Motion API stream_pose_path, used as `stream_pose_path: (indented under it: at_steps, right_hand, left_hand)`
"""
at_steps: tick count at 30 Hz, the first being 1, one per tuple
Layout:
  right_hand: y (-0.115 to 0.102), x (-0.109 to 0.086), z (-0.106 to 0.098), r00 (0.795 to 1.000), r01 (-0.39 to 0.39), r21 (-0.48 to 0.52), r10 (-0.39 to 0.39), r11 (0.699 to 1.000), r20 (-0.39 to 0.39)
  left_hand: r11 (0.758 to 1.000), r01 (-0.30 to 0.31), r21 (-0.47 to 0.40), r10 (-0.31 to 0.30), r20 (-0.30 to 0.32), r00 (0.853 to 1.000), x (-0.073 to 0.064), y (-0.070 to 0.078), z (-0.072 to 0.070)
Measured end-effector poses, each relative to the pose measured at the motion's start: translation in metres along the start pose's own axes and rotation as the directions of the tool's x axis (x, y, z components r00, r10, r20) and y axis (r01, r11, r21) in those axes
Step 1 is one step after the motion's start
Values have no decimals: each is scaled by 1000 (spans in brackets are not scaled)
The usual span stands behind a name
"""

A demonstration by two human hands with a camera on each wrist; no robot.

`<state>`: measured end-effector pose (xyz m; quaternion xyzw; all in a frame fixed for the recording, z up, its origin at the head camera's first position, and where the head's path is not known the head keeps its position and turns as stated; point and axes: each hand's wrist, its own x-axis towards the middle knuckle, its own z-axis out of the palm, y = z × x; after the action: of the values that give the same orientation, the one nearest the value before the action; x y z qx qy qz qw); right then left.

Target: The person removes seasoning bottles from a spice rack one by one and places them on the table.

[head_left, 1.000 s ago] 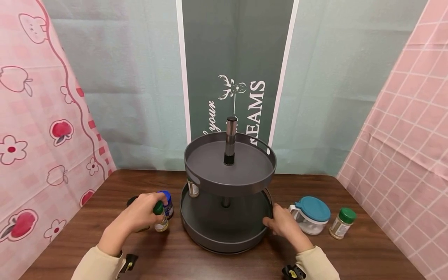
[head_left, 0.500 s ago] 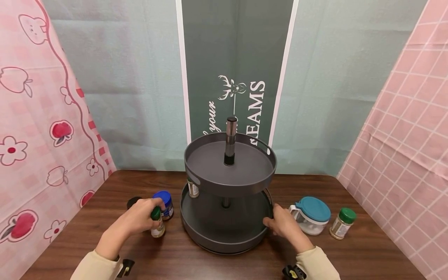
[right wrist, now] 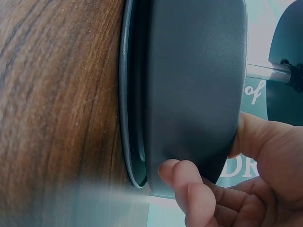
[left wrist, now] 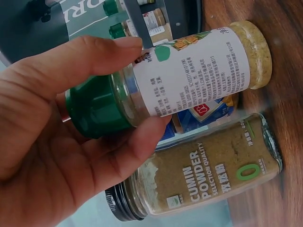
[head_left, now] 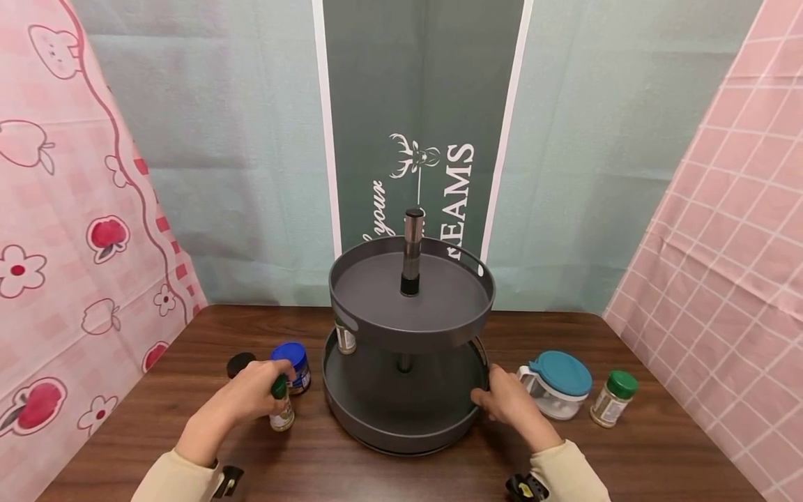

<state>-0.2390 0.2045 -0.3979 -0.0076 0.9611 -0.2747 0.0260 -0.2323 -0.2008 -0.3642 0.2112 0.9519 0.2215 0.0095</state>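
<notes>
Jar (left wrist: 194, 71): green-capped, left of the lower tray (head_left: 401, 439), beside a cumin bottle (left wrist: 218, 172); whether it touches the desk (head_left: 326, 477) is unclear.
Left hand (head_left: 251, 390): pinches the jar between thumb and fingers.
Right hand (head_left: 506, 394): grips the lower tray's wall, thumb over the rim.

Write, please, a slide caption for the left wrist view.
Left hand holds a green-capped jar beside a cumin powder jar.

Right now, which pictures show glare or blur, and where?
Head view: bright glint on the metal post; left wrist view: large lettering clear on the cumin jar, small print softer on the green-capped jar; right wrist view: pale blur over the lower tabletop.
</notes>
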Motion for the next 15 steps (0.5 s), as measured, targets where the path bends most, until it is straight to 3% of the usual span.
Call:
stream_pose_path:
  at_steps: [15]
  right_hand:
    - [1,1,1,1000,1,1,-1,1000,5]
  left_hand:
    - [1000,25,7,-25,1,1000,1,1,0]
